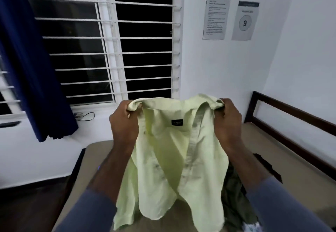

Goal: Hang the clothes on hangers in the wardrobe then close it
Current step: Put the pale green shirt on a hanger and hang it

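holding up the green shirt

blue sleeves (87,211) cover both my arms, right at the near edge of the view. my left hand (124,124) is squeezed shut on the left shoulder of a light green shirt (174,159). my right hand (227,122) is squeezed shut on the right shoulder of it. my two hands are apart, with the collar stretched between them.

the shirt hangs down open at the front, so i can see inside it. a small dark label (177,122) sits just under the collar. the bottom of the shirt hangs low, near the bed (272,149). i cannot tell if it touches the bed.

on the bed, behind the shirt and to the right, lies a dark green cloth (236,200) in a heap. a bit of white cloth with a pattern (251,227) peeks out at the near edge, beside the heap. a dark wooden rail (291,120) runs along the far right side of the bed.

far away there is a window with white bars (112,53). it is dark outside. a dark blue curtain (36,68) hangs on the left of it. a thin black cable (89,116) lies on the sill under the window. two papers (216,18) are stuck on the white wall on the right. one of them has a big 9 in a circle.
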`<state>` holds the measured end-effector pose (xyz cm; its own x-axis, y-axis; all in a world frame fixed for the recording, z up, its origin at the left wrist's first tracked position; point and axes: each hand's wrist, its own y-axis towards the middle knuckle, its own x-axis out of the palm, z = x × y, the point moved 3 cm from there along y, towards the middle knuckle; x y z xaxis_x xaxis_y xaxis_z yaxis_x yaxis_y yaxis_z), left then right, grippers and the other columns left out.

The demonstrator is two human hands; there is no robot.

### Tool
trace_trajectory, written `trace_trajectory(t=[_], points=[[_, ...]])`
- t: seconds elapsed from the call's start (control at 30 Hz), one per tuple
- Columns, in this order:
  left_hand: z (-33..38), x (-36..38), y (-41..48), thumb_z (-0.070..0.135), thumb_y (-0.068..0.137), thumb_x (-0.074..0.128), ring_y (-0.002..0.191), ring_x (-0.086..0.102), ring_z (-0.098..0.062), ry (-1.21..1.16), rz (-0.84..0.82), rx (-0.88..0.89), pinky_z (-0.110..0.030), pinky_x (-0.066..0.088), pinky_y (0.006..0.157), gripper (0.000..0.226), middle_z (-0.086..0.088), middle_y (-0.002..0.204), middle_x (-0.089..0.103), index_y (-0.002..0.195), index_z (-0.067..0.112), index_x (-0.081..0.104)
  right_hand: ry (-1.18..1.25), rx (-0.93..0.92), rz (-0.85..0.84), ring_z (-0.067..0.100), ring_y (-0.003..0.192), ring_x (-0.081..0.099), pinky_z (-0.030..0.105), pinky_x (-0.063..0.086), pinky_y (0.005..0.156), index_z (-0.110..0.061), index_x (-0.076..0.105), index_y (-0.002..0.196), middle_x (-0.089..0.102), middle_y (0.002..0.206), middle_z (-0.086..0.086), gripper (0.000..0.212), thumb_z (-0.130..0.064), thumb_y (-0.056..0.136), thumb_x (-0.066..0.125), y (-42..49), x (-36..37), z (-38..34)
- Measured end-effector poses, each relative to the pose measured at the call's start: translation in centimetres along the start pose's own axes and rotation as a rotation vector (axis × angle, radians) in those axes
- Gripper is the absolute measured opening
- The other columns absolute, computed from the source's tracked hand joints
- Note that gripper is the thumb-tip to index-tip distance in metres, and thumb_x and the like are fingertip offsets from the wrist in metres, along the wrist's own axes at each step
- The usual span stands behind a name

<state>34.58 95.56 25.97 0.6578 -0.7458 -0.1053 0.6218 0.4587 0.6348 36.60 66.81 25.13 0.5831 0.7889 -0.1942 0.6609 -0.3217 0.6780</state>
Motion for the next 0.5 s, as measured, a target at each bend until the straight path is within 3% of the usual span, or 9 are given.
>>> trace_trajectory(t=[0.1,0.23,0.33,0.5], points=[[3.4,-2.6,-1.7,0.012,0.090,0.069,0.072,0.059,0.009,-0.142,0.129,0.023,-0.009,0.045,0.068,0.008,0.017,0.078,0.065,0.098,0.012,0.069,0.125,-0.077,0.082,0.003,0.089,0.065,0.020,0.050,0.080,-0.012,0.065,0.111,0.068,0.093,-0.013,0.020,-0.005,0.094,0.056,-1.0,-2.1,-4.0],[6.6,-4.1,-0.6,0.017,0.095,0.064,0.086,0.064,0.002,-0.246,0.220,0.121,-0.014,0.049,0.080,0.018,0.005,0.096,0.070,0.112,0.010,0.066,0.212,-0.075,0.111,0.001,0.096,0.066,0.018,0.051,0.087,-0.014,0.064,0.115,0.070,0.098,-0.012,0.021,-0.021,0.097,0.058,-1.3,-2.9,-7.8],[5.8,-3.6,-0.4,0.018,0.096,0.063,0.095,0.066,-0.002,-0.244,0.192,0.124,-0.016,0.050,0.085,0.025,0.002,0.105,0.071,0.120,0.009,0.064,0.217,0.012,0.063,-0.002,0.099,0.064,0.023,0.052,0.090,-0.018,0.062,0.119,0.070,0.103,-0.014,0.024,-0.027,0.097,0.063,-1.9,-2.5,-7.4],[-1.3,-0.3,-0.3,0.018,0.097,0.058,0.085,0.062,0.011,-0.089,0.049,-0.022,-0.005,0.044,0.075,0.024,0.024,0.092,0.064,0.122,0.018,0.060,0.186,0.179,-0.078,-0.006,0.105,0.062,0.018,0.051,0.090,-0.027,0.059,0.119,0.069,0.108,-0.018,0.035,-0.042,0.091,0.070,-2.8,1.3,-2.9]])
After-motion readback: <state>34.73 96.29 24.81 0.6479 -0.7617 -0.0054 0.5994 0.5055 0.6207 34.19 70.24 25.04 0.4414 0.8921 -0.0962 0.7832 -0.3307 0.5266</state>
